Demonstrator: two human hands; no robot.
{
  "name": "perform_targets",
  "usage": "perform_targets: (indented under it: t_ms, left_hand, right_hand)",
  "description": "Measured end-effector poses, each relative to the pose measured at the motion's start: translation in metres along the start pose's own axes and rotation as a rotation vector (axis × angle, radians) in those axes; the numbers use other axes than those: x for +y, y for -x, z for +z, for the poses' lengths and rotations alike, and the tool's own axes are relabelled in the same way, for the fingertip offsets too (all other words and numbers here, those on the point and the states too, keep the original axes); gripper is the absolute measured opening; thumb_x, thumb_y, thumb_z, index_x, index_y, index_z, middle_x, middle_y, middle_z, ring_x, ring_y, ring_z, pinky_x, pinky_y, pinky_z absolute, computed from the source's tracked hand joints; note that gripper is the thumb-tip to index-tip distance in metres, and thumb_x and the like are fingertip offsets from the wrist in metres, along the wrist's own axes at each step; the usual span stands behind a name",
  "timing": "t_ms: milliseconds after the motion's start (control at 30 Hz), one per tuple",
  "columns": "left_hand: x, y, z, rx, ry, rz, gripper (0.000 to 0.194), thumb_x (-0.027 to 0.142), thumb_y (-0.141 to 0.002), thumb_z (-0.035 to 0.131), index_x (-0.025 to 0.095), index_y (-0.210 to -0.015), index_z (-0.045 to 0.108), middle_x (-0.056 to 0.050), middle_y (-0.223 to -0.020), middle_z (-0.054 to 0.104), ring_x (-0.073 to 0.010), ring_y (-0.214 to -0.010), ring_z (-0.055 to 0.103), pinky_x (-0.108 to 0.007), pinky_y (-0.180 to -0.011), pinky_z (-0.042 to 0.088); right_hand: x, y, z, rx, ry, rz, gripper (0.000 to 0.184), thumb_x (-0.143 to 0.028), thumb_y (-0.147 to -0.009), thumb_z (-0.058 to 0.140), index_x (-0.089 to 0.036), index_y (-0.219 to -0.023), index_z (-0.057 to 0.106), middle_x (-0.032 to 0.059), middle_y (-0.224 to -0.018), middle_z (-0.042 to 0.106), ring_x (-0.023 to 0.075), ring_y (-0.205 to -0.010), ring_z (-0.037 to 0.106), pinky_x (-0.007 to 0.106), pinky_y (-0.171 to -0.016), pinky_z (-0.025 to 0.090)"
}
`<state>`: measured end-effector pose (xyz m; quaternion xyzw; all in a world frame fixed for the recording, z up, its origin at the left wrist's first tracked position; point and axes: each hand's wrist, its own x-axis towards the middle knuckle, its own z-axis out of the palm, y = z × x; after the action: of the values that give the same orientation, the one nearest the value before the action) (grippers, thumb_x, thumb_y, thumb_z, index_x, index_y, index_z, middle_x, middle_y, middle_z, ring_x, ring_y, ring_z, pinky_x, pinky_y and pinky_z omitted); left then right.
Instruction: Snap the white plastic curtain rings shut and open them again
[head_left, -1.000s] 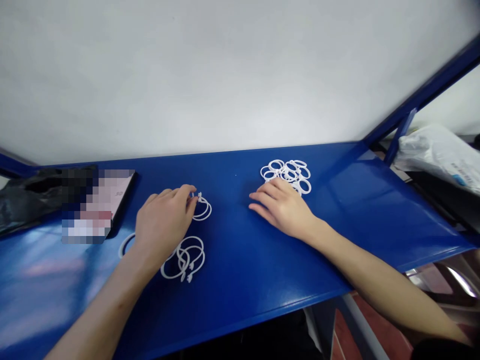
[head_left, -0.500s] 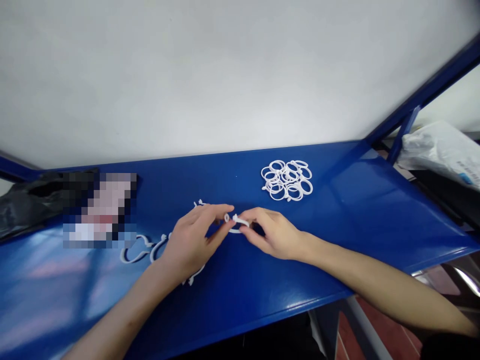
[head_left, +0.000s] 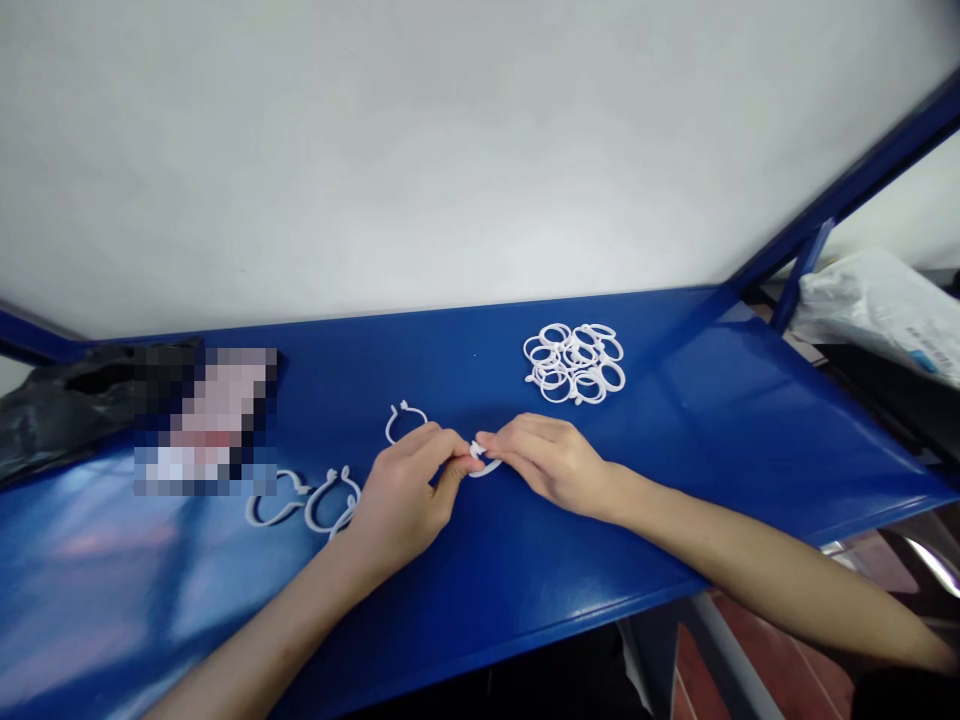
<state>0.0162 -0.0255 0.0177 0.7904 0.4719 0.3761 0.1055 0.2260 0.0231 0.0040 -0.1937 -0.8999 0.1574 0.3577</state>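
Note:
Between my two hands, just above the middle of the blue table (head_left: 525, 560), is a white plastic ring (head_left: 486, 469). My left hand (head_left: 412, 485) pinches one end of it between thumb and fingers. The other end is pinched by my right hand (head_left: 551, 460), and the ends meet at the fingertips, partly hidden. Several open white rings (head_left: 322, 522) lie to the left, some of them behind my left wrist. Another open ring (head_left: 389, 425) rests just beyond my left hand. A pile of white rings (head_left: 577, 362) that look closed sits beyond my right hand.
A black plastic bag (head_left: 67, 410) lies at the table's left end, beside a blurred-out pinkish flat object (head_left: 229, 400). At the right, past a blue frame post (head_left: 802, 275), is a clear plastic bag (head_left: 885, 310). A pale wall (head_left: 450, 150) rises behind the table.
My hands have drawn closer together, and the ends of the ring, apart before, now meet. My left hand has shifted right, uncovering more of the open rings.

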Motion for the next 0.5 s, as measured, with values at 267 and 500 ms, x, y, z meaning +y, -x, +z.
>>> perform_targets:
  t_ms: [267, 500]
  left_hand:
    - [-0.0025, 0.0005, 0.0024, 0.019, -0.021, 0.066, 0.019, 0.01, -0.096, 0.052, 0.02, -0.08, 0.059, 0.002, -0.069, 0.06, -0.0114, -0.063, 0.055, -0.023, -0.061, 0.043]
    - [-0.0042, 0.001, 0.0041, 0.047, -0.063, 0.086, 0.017, 0.01, -0.096, 0.054, 0.019, -0.083, 0.058, 0.002, -0.071, 0.06, -0.0116, -0.065, 0.056, -0.024, -0.062, 0.045]
  right_hand:
    - [-0.0027, -0.0023, -0.0032, -0.009, 0.027, -0.048, 0.018, -0.014, -0.102, 0.05, -0.015, -0.114, 0.064, 0.0077, -0.092, 0.075, 0.0157, -0.081, 0.071, 0.031, -0.073, 0.06]
    - [-0.0002, -0.0026, -0.0001, -0.01, 0.011, -0.013, 0.02, -0.017, -0.104, 0.047, -0.016, -0.114, 0.065, 0.0071, -0.095, 0.076, 0.0159, -0.084, 0.071, 0.032, -0.075, 0.06]
